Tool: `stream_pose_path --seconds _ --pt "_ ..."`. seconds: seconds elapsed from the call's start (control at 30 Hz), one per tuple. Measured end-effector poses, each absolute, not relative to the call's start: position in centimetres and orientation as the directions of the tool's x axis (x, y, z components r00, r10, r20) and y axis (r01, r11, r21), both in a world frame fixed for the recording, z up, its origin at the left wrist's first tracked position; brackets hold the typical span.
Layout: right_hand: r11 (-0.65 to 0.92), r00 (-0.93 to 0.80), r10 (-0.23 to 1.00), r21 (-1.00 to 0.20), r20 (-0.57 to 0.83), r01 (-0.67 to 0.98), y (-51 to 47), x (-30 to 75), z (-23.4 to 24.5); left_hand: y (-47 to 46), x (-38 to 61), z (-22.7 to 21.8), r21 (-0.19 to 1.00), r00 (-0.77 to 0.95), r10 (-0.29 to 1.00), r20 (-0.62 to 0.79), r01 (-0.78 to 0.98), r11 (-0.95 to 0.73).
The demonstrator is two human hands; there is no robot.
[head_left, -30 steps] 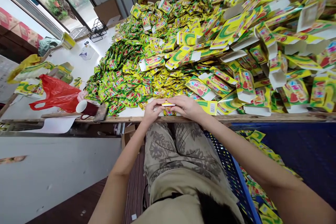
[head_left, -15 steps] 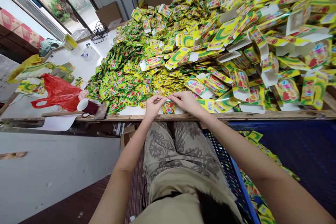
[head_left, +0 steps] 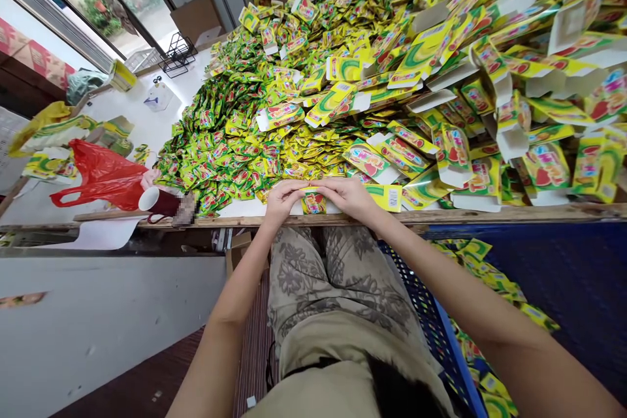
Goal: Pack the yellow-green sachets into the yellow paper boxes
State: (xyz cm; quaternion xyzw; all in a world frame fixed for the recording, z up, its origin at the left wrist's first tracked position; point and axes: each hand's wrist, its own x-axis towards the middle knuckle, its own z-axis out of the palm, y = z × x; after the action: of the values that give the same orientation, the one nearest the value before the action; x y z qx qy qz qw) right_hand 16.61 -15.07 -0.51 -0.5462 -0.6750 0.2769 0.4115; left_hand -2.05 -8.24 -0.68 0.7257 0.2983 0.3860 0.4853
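Observation:
At the table's front edge, my left hand [head_left: 283, 201] and my right hand [head_left: 350, 198] meet with bent fingers, thumbs turned inward. Between them is a small yellow-green packet [head_left: 314, 202] with colourful lettering, its upper edge pinched by the fingertips of both hands. Part of that edge is hidden by my fingers. Beside my right wrist lies a flat yellow box [head_left: 393, 198] with a barcode, partly under the hand. Just beyond both hands rises a heap of similar small packets [head_left: 240, 160].
Printed cartons [head_left: 453, 151], many open-ended, pile up on the right. On the left are a red plastic bag [head_left: 105, 173], a dark mug [head_left: 164, 202] and a black wire rack [head_left: 179, 54]. A blue crate [head_left: 453, 353] with packets stands below the table's wooden edge [head_left: 490, 216].
The camera view has shifted slightly. Both hands stay at the packet's upper edge, with the fingertips a little changed in position.

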Motion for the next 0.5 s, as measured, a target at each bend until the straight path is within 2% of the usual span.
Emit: stream_pose_path --seconds 0.13,0.5 --pt "0.354 -0.107 0.932 -0.799 0.348 0.486 -15.6 16.7 -1.6 -8.8 -2.5 -1.1 0.931 0.505 0.815 0.285 0.056 -0.361" --pt "0.389 -0.049 0.908 -0.797 0.415 0.461 -15.9 16.2 -2.3 -9.1 -2.1 -2.0 0.935 0.481 0.816 0.322 -0.026 -0.353"
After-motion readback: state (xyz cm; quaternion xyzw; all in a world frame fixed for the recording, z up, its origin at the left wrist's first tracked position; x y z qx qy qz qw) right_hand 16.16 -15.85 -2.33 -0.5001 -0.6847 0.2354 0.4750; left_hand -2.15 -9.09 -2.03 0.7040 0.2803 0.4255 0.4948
